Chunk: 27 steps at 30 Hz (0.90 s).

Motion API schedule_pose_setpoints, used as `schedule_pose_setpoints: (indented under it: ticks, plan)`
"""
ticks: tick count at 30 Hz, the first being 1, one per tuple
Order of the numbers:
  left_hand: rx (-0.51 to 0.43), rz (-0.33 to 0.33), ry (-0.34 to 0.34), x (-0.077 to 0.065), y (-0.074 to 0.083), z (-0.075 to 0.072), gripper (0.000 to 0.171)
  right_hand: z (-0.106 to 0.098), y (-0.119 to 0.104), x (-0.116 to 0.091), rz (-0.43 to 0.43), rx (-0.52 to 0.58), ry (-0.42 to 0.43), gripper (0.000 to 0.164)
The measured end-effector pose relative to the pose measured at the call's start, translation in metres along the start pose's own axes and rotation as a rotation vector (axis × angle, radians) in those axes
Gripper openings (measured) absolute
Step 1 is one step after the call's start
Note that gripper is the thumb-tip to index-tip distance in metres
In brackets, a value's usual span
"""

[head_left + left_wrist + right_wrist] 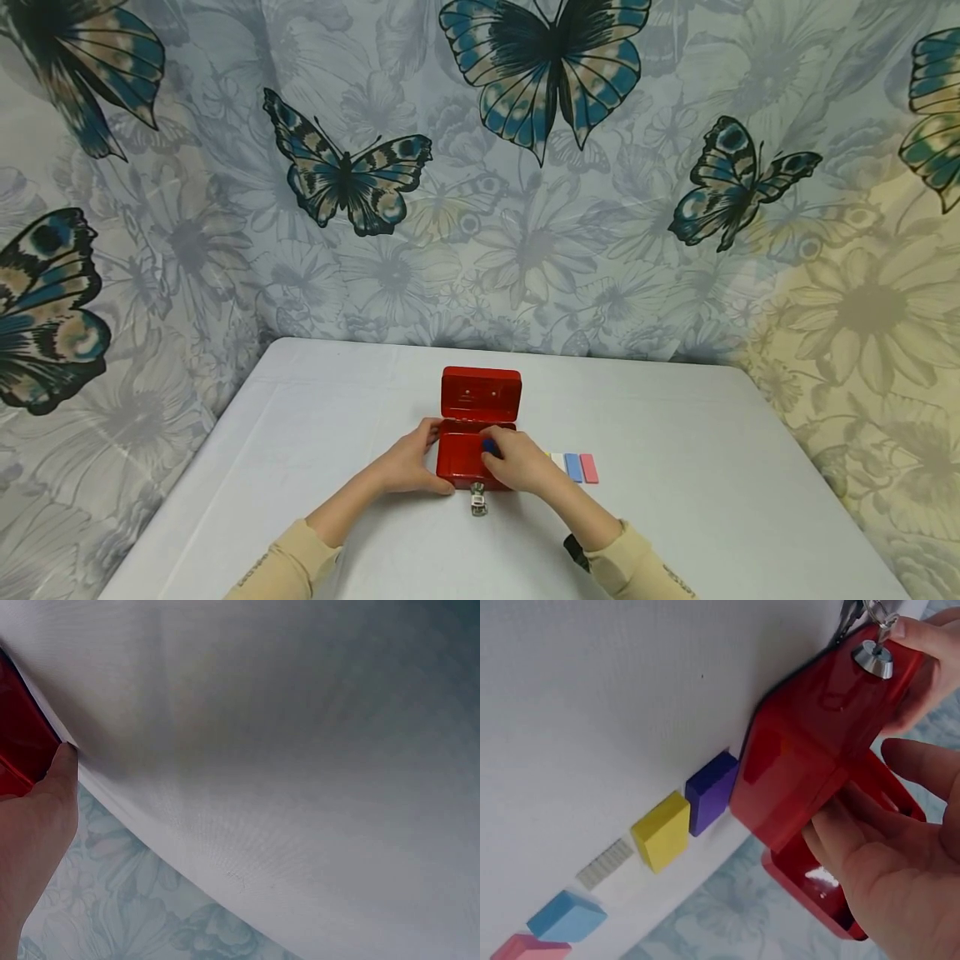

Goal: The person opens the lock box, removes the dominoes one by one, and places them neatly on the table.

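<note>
A red metal cash box (459, 454) stands on the white table with its lid (482, 393) raised. My left hand (408, 461) grips its left side, thumb at the front corner and fingers toward the back. Reaching into the box from the right, my right hand (519, 460) pinches a dark blue block (490, 447) between thumb and fingers. In the right wrist view the fingertips pass behind the box wall, and the block is hidden. A silver lock (874, 660) on the box front holds a key with a ring (881, 613).
Right of the box, a row of small blocks lies on the table (675, 467): purple (711, 793), yellow (661, 831), white (609, 868), light blue (568, 915) and pink (531, 948). A butterfly-patterned backdrop (525, 283) rises behind the table.
</note>
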State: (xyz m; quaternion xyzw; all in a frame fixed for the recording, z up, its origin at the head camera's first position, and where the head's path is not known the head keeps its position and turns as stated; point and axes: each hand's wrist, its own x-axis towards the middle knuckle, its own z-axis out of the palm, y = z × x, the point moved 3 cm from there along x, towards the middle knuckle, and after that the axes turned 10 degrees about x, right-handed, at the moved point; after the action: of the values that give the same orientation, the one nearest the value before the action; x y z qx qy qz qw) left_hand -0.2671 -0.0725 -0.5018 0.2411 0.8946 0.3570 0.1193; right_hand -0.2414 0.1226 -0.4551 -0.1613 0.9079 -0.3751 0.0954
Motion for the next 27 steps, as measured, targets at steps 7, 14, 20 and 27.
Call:
schedule_pose_setpoints:
  ticks: [7, 14, 20, 27]
  plan:
    - [-0.002, -0.003, 0.003, -0.0001, 0.0001, -0.0001, 0.096, -0.0024, -0.002, 0.0021, 0.066, -0.07, 0.007, 0.046]
    - [-0.007, -0.003, 0.002, 0.0, 0.0008, 0.0003, 0.097, -0.0023, -0.0058, 0.0037, 0.117, -0.101, -0.005, 0.052]
    - [-0.027, -0.004, 0.001, -0.0008, 0.0022, -0.0001, 0.095, -0.0006, -0.0029, 0.0063, 0.102, -0.106, -0.018, 0.054]
    - [-0.017, -0.011, 0.003, -0.0012, 0.0029, -0.0003, 0.097, -0.0001, -0.0023, 0.0086, 0.059, -0.098, -0.035, 0.05]
